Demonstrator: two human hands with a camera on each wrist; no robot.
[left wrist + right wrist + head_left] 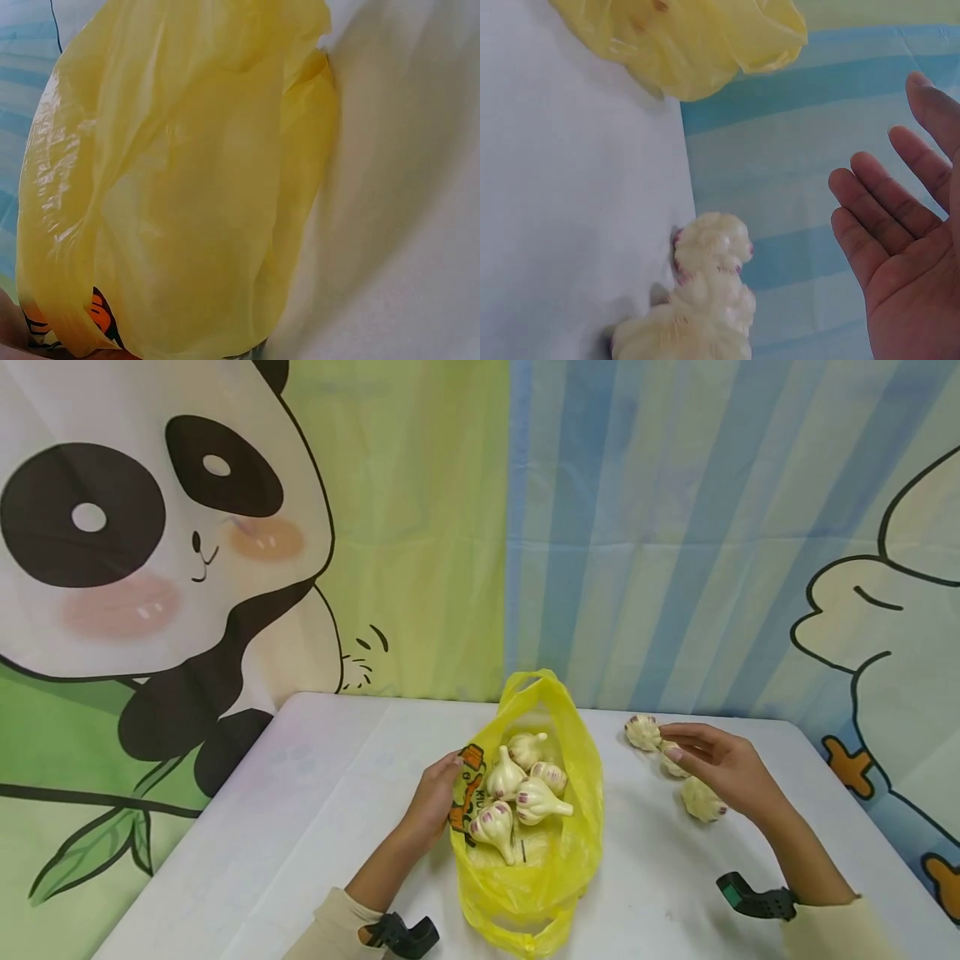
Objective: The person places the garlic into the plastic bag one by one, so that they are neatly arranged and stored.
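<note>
Garlic bulbs [506,774] — five of them — lie inside a gaping yellow plastic bag [585,777] on a white table [337,777]. A left hand [435,797] grips the bag's left edge, thumb over the rim. To the bag's right, a right hand [723,768] (fingers loosely extended, grasping nothing) is near three loose bulbs [703,800] in a row. Behind hangs a panda-printed backdrop [420,527].
</note>
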